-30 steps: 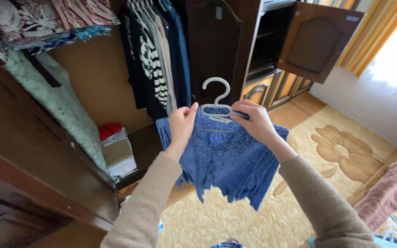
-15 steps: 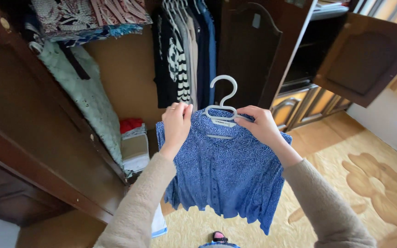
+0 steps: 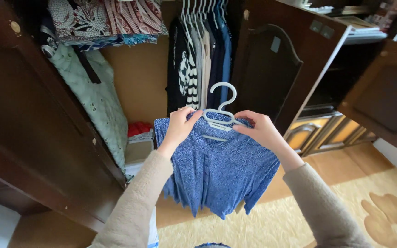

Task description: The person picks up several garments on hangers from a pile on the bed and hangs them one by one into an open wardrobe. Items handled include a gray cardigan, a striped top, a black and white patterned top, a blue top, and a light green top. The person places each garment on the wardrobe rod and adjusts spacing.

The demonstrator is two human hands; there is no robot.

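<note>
Gripping blue shirt [image 3: 219, 172] shoulders, two-handed

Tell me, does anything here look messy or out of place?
Mostly tidy. The blue shirt sits on the white hanger, held at the collar by the left hand and right hand. One oddity: a pale green quilted cloth spills off the wardrobe's upper shelf and hangs down its side.

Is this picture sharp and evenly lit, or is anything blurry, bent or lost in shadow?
Head view: the blue blouse, white hanger and both hands are sharp in soft daylight; the wardrobe's dark door and right-hand shelves sink into shadow; straight edges lean outward, wide-lens distortion.
</note>
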